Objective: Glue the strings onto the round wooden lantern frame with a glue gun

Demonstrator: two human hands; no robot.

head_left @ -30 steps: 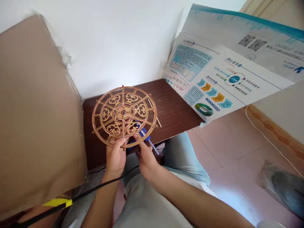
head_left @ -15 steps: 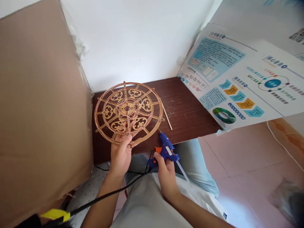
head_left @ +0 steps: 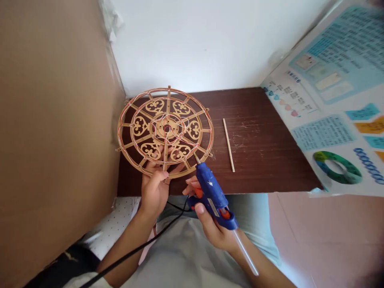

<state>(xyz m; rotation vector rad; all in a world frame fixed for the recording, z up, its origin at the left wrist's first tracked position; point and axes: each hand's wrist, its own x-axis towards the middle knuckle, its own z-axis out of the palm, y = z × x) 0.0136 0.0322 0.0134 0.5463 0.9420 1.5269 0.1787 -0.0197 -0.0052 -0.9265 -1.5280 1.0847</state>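
Note:
My left hand (head_left: 155, 188) grips the lower edge of a round, openwork wooden wheel frame (head_left: 167, 116), thumb on top and fingers beneath it. Red and white wires run along its rings and loop around the hub. A blue hot glue gun (head_left: 211, 192) with an orange trigger is in my right hand (head_left: 210, 224), its fingers around the handle. The nozzle points up and left, over or close to the wheel's lower right rim; whether it touches cannot be made out. A clear glue stick (head_left: 246, 252) sticks out of the gun's back.
A thin wooden stick (head_left: 228, 145) lies on the dark brown tabletop (head_left: 258, 132), right of the wheel. Cardboard (head_left: 57, 100) walls off the left side, and a printed board (head_left: 327, 108) stands at the right. A black cord (head_left: 135, 250) crosses my left forearm.
My right hand has raised the glue gun and turned it, bringing the nozzle to the wheel's lower right rim. The wheel stays in my left hand. The camera view has shifted.

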